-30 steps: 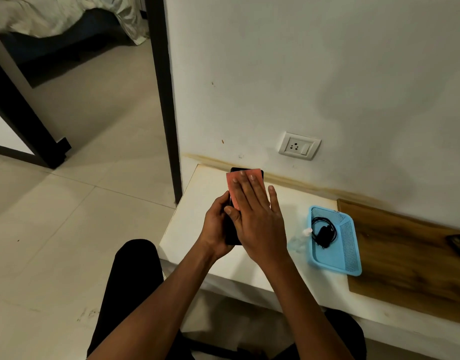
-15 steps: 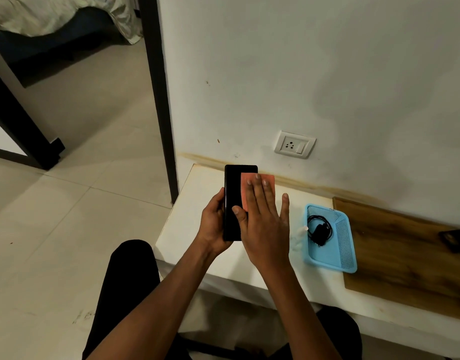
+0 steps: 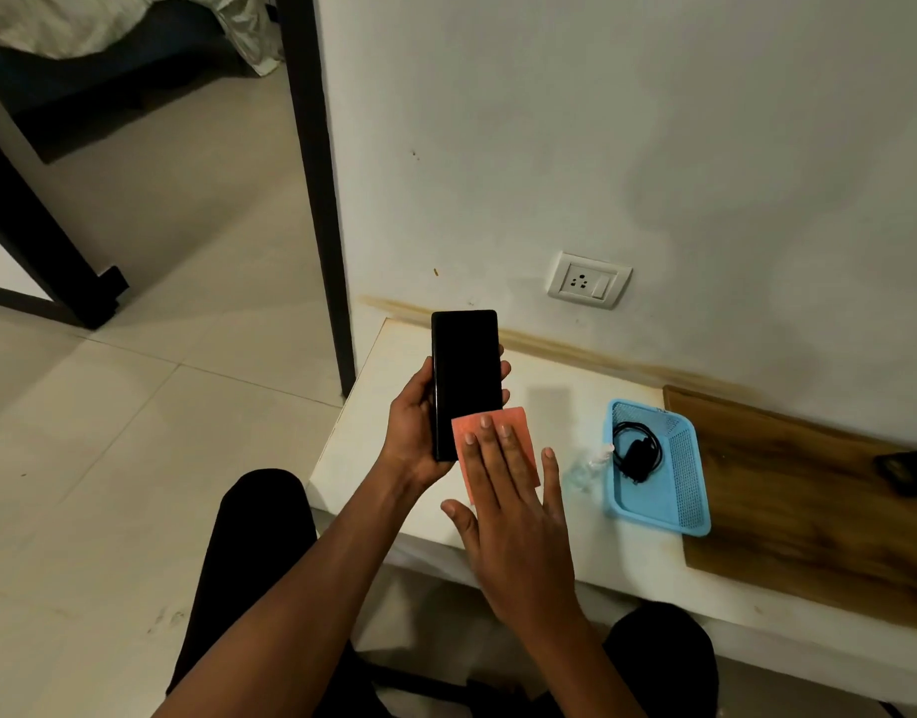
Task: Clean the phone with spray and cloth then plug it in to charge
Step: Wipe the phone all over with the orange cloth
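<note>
You dragged the cloth (image 3: 495,448) from the top of the phone (image 3: 466,378) to its bottom corner, right hand (image 3: 518,515) pressing it flat, fingers spread, left hand (image 3: 412,427) clasping the phone above the table (image 3: 373,432); wipe looked nearly done, charger (image 3: 636,452) untouched.

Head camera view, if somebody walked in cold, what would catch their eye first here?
Probably the black phone held upright in the left hand at the centre, with the right hand pressing an orange cloth flat against its lower end. Next, the bright blue basket on the white ledge to the right, holding a coiled black charger, and the white wall socket above the ledge.
</note>
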